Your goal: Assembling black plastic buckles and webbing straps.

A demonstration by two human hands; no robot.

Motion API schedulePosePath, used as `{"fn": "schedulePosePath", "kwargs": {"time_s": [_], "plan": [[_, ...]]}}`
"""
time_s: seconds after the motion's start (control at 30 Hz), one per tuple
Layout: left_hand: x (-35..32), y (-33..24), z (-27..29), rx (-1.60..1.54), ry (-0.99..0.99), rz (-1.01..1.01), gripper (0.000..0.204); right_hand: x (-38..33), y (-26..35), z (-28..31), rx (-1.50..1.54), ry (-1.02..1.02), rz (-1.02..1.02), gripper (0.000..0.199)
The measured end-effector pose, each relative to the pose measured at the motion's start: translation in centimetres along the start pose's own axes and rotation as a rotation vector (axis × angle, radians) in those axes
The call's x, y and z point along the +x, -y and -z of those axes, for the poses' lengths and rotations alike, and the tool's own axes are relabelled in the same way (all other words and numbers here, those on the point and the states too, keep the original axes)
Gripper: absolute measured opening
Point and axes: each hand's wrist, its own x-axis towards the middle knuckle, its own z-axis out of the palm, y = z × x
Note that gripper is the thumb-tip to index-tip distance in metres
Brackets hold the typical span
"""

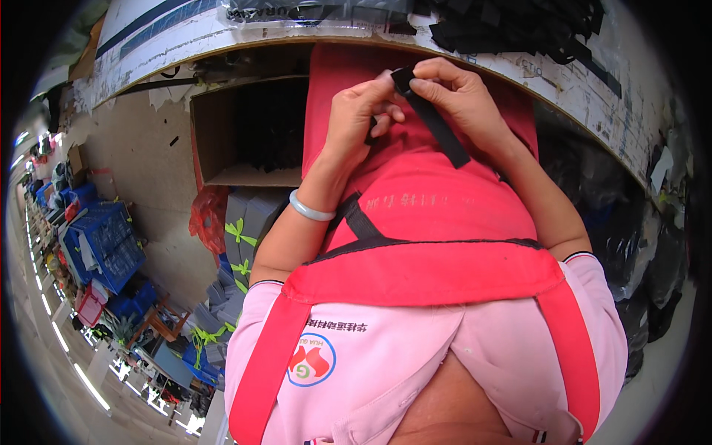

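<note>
Above my lap, a black webbing strap (pixel 439 132) runs between my two hands. My left hand (pixel 363 107) is closed, thumb and forefinger pinching the strap's upper end, its other fingers curled. A bit of black material also shows under those curled fingers; I cannot tell whether it belongs to the same strap. My right hand (pixel 458 93) grips the strap's upper end between thumb and fingers, close beside the left fingertips. From there the strap's loose tail slants down over my red apron (pixel 445 215). A pale bangle (pixel 310 208) circles my left wrist.
The worn white table edge (pixel 519 68) curves just beyond my hands. On it lie black strap pieces (pixel 512 30) and clear plastic bags (pixel 319 13). Below stands an open cardboard box (pixel 256 176) of dark pieces. Grey bundles with green ties (pixel 241 231) and blue crates (pixel 107 245) are at left.
</note>
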Motion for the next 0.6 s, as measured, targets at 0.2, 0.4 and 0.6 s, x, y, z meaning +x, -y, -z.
{"fn": "schedulePosePath", "kwargs": {"time_s": [0.2,0.4,0.6], "plan": [[-0.2,-0.2,-1.1,0.111,-0.07,-0.156,0.024,-0.8,4.1,-0.6,-0.273,-0.196,0.614,0.012],[-0.2,0.7,-0.8,0.192,-0.115,-0.338,0.019,-1.1,4.1,0.5,-0.181,0.083,-0.297,0.022],[-0.5,0.9,-1.1,0.304,-0.11,-0.539,0.015,-0.9,3.5,0.1,-0.044,0.057,-0.353,0.023]]}}
